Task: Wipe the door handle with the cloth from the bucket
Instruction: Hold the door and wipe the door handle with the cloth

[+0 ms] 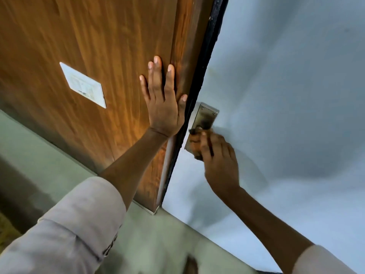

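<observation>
A: The left hand (163, 99) is flat on the brown wood-grain door panel (88, 46), fingers spread and palm pressed against it, thumb right by the black door edge (199, 84).

B: And the right hand (217, 157)?

A: Just across that edge, closed over the lower part of the brushed-metal rectangular handle plate (204, 115) on the pale blue-grey door face (286, 86). The door handle itself is hidden beneath those fingers.

B: Is the cloth there?

A: Something dark shows at the fingertips, but it is too blurred to say whether it is cloth.

B: Anything else near the hands?

A: A white rectangular wall plate (84, 85) sits well to the left of the left hand, and pale grey rolled-up sleeves (79, 224) cover both forearms.
</observation>
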